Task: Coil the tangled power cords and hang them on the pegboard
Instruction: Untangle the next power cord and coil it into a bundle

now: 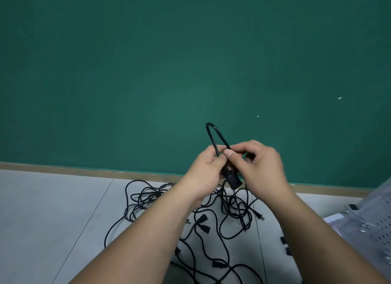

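Note:
I hold one black power cord (214,133) up in front of the green wall, bent into a narrow loop that sticks up above my fingers. My left hand (206,169) grips the loop's base, thumb across the cord. My right hand (257,163) pinches the same cord from the right, just above its black plug (232,181), which hangs between my palms. Below my forearms a tangle of black cords (213,218) with several plugs lies spread on the grey floor. A white pegboard (376,224) lies tilted at the right edge.
The green wall (169,72) meets the grey tiled floor (53,209) along a tan skirting strip (84,171). Small black clips (285,244) sit on the floor beside the pegboard. Metal hooks lie on the pegboard.

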A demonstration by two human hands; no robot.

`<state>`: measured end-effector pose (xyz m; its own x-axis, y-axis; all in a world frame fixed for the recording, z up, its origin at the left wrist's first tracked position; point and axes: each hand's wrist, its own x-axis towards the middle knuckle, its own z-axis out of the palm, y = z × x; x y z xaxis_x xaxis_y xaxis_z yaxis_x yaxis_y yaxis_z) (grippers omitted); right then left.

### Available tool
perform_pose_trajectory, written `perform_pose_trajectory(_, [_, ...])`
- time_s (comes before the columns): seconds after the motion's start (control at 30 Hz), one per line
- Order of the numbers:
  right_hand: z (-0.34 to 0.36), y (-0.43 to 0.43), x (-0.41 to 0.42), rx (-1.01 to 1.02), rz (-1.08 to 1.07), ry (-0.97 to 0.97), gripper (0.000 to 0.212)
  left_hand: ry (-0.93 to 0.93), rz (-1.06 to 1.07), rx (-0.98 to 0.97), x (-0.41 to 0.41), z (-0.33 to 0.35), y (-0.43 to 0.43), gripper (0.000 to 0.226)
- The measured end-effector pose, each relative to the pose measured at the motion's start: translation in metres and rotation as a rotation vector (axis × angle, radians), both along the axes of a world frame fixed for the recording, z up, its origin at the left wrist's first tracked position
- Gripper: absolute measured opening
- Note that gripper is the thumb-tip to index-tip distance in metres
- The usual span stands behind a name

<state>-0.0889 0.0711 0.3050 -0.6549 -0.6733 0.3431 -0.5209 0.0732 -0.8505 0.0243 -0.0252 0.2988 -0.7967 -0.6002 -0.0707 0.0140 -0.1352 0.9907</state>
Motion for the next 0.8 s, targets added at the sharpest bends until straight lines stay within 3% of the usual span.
perform_pose_trajectory(0.13, [0.0, -0.002, -0.005, -0.022, 0.035, -0.124, 0.009, -0.052, -0.074, -0.084, 0.0, -0.001, -0.005, 0.018])
perform_pose_trajectory(0.3, [-0.001, -0.006, -0.015, 0.011, -0.004, -0.004, 0.008, -0.115, -0.106, -0.203, 0.002, 0.001, -0.015, 0.025])
perform_pose_trajectory(0.33, [0.0, -0.008, -0.016, -0.009, 0.031, -0.033, 0.003, -0.131, -0.102, -0.234, 0.002, 0.0, -0.016, 0.026])
perform_pose_trajectory(0.47, [0.004, -0.011, -0.017, -0.094, 0.17, -0.139, 0.023, -0.176, -0.124, -0.286, 0.003, -0.003, -0.017, 0.026])
perform_pose_trajectory(0.67, [0.011, -0.014, -0.013, -0.209, 0.136, -0.432, 0.025, -0.168, -0.299, -0.326, 0.01, 0.005, -0.021, 0.022])
perform_pose_trajectory(0.8, [0.013, -0.01, -0.02, -0.146, 0.156, -0.55, 0.026, -0.145, -0.397, -0.317, 0.012, 0.009, -0.022, 0.027])
